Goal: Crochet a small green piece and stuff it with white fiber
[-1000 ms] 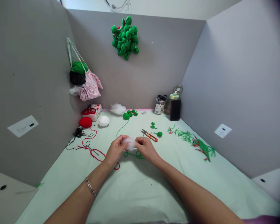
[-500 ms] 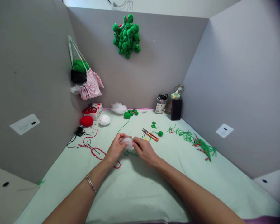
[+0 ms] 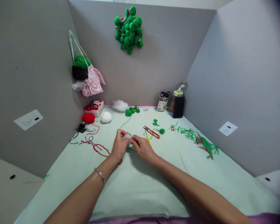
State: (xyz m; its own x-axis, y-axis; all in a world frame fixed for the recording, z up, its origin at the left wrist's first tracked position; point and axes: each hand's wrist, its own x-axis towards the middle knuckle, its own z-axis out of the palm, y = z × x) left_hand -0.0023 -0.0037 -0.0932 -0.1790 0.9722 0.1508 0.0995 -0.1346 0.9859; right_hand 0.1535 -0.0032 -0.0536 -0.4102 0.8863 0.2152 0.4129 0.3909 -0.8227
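My left hand (image 3: pixel 119 145) and my right hand (image 3: pixel 141 147) meet over the middle of the pale green table cover (image 3: pixel 135 189). Between their pinched fingertips sits a small tuft of white stuffing (image 3: pixel 127 137), with a bit of green yarn piece showing at it. A green yarn strand (image 3: pixel 125 124) runs from the hands toward a green yarn ball (image 3: pixel 128 112) at the back. Orange-handled snips (image 3: pixel 151 132) and a yellow tool (image 3: pixel 149 140) lie just right of my right hand.
Red cord (image 3: pixel 100 148) loops left of my hands. A red ball (image 3: pixel 88 118), a white ball (image 3: pixel 106 117), loose stuffing (image 3: pixel 120 105) and a box (image 3: pixel 94 107) sit at the back left. Green yarn scraps (image 3: pixel 198 141) lie right. Grey partitions enclose the table; green crocheted pieces (image 3: pixel 129 29) hang above.
My hands have drawn closer together and the white tuft between them has been squeezed smaller. The view has tilted down slightly.
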